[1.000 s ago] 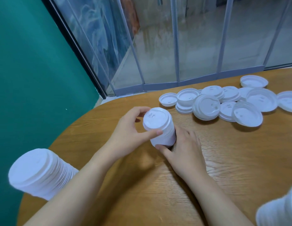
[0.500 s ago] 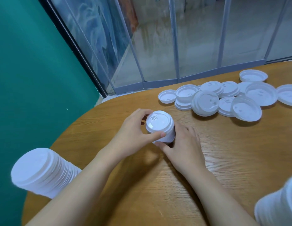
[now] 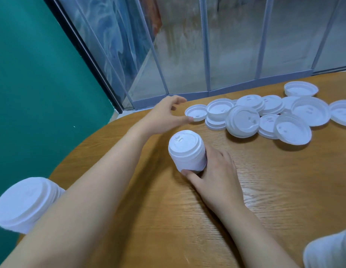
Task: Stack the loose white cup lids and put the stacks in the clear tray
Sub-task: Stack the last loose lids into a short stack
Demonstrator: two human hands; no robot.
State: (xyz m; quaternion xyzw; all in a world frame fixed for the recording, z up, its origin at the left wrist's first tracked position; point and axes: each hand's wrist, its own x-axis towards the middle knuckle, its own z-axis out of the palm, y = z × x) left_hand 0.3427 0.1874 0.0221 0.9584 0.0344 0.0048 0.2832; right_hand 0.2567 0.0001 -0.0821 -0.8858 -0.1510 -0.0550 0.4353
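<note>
A short stack of white cup lids (image 3: 187, 153) stands on the round wooden table (image 3: 265, 190). My right hand (image 3: 214, 175) grips its lower part, thumb at the front, fingers behind. My left hand (image 3: 166, 117) hovers beyond the stack with fingers spread and holds nothing; its thumb tip is next to a small upturned lid (image 3: 196, 112). That lid is the nearest of a loose pile of white lids (image 3: 265, 115) spread along the far right of the table. No clear tray is in view.
A tall lid stack (image 3: 23, 204) lies at the table's near left edge, partly behind my left forearm. Part of another lid stack (image 3: 330, 250) shows at the bottom right corner. Glass panels and a green wall stand behind the table.
My left hand has let go of the top of the stack and moved away toward the loose lids. My right hand still holds the stack.
</note>
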